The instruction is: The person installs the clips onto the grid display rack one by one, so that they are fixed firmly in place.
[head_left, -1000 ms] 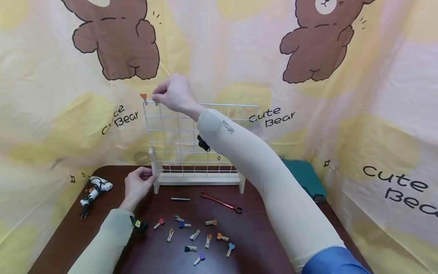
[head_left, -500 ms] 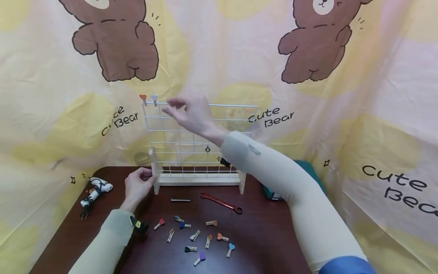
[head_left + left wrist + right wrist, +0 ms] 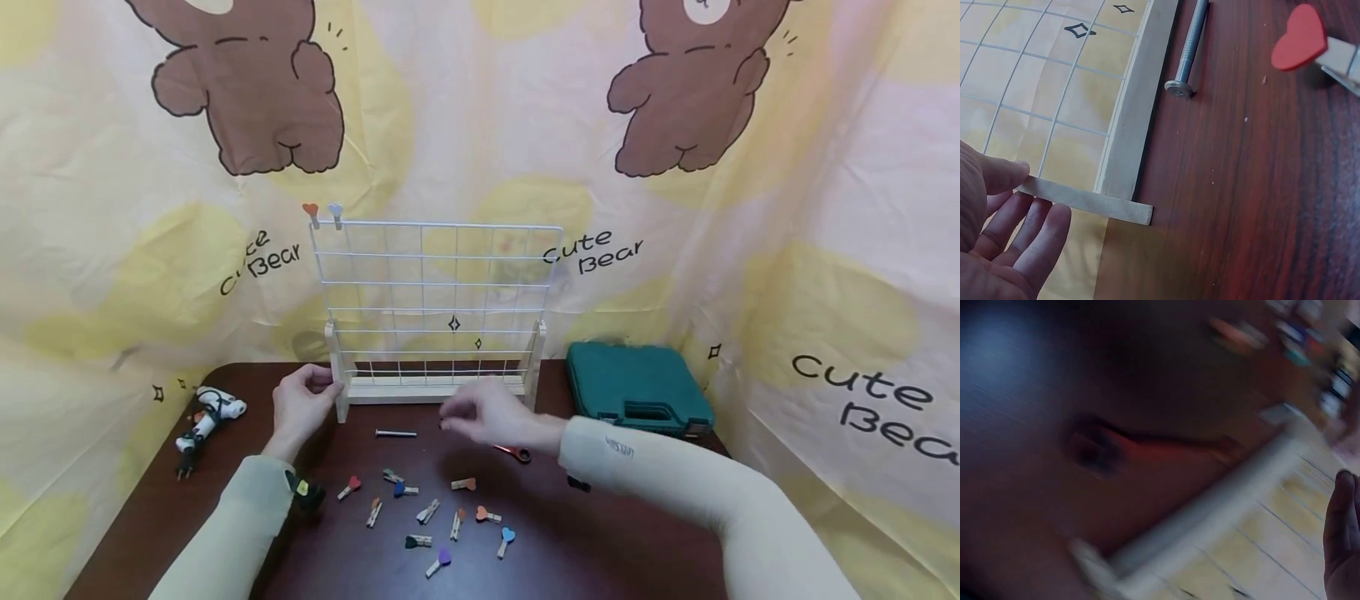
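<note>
My left hand [image 3: 300,408] pinches the left wooden upright [image 3: 337,358] of a white wire grid rack [image 3: 450,224]; in the left wrist view, thumb and fingers [image 3: 1047,247] lie on either side of it. My right hand [image 3: 487,412], holding nothing, hovers in front of the rack's right part, fingers loosely bent, partly covering a red wrench [image 3: 517,454]. Two clothespins, one with an orange heart [image 3: 310,210] and one with a white heart [image 3: 336,211], sit clipped on the top wire at the left. Several heart clothespins, including a purple one [image 3: 443,558] and a red one [image 3: 1300,39], lie scattered on the table.
A metal bolt [image 3: 395,433] lies before the rack. At the back right sits a green case [image 3: 637,379]; at the left, a white corded tool [image 3: 217,404]. A bear-print curtain [image 3: 480,108] hangs behind the dark table [image 3: 600,550].
My right hand has let go of the white-heart clothespin on the top wire and swung down and right to near the wrench. The left hand stays on the upright.
</note>
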Available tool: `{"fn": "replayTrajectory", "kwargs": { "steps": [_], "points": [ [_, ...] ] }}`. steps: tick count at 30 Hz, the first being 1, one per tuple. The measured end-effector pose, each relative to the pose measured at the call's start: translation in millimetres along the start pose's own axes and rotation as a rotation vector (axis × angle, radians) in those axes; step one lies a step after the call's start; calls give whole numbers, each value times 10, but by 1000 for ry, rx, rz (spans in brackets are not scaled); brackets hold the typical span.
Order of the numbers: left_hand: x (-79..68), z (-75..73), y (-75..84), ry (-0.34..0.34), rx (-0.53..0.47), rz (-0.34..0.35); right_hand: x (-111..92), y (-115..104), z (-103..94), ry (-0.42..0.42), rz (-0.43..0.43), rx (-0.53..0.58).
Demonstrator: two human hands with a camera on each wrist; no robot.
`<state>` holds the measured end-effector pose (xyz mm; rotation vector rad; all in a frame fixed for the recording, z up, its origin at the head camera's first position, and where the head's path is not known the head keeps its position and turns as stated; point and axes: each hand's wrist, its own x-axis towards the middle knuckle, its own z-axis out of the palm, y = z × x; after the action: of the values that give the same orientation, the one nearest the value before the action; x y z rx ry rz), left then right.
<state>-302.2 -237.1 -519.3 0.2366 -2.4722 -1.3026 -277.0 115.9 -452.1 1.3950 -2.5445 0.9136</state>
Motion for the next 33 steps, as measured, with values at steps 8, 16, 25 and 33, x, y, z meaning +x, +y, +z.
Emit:
{"fn": "replayTrajectory", "kwargs": {
  "steps": [8,16,25,33],
  "points": [
    [13,1,18,-24,-21,-14,-566,254,478,-277,135,-28],
    [13,-20,-1,-11,-11,7,-512,266,549,-297,151,-33],
    [-8,-20,-35,22,7,63,229,-40,-144,-123,177,81],
    [7,-9,-48,13,-3,62,1028,-410,-885,52,95,83]
  ]
}}
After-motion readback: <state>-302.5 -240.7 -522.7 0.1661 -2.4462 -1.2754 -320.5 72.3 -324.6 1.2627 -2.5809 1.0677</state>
